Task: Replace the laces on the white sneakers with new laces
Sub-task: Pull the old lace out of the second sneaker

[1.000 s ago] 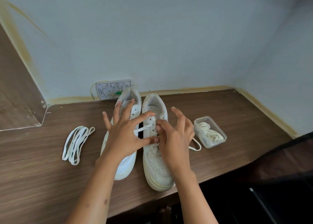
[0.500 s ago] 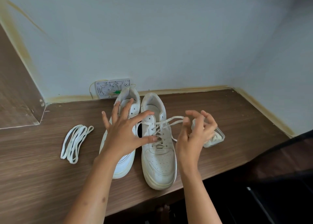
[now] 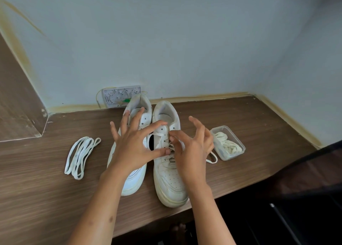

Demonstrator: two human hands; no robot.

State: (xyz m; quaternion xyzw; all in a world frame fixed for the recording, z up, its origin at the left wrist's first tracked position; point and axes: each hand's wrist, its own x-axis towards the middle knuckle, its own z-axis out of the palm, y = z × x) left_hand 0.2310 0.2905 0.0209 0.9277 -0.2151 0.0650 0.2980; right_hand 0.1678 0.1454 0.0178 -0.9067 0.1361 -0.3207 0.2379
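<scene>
Cream old lace [image 3: 171,148] sits under right hand [image 3: 192,150] fingertips, pinched at the worn white leather sneaker [image 3: 169,178]; left hand [image 3: 133,148] fingers spread, steadying. Risk: lace snags in eyelet, shoe slides off edge.

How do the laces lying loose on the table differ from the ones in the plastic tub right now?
The loose bundle of laces lies bare on the table left of the sneakers, in long flat loops, and looks bright white. The laces in the tub sit right of the sneakers inside a clear plastic tub, bunched in a heap, and look creamier. Both are flat shoelaces that neither hand touches.
</scene>
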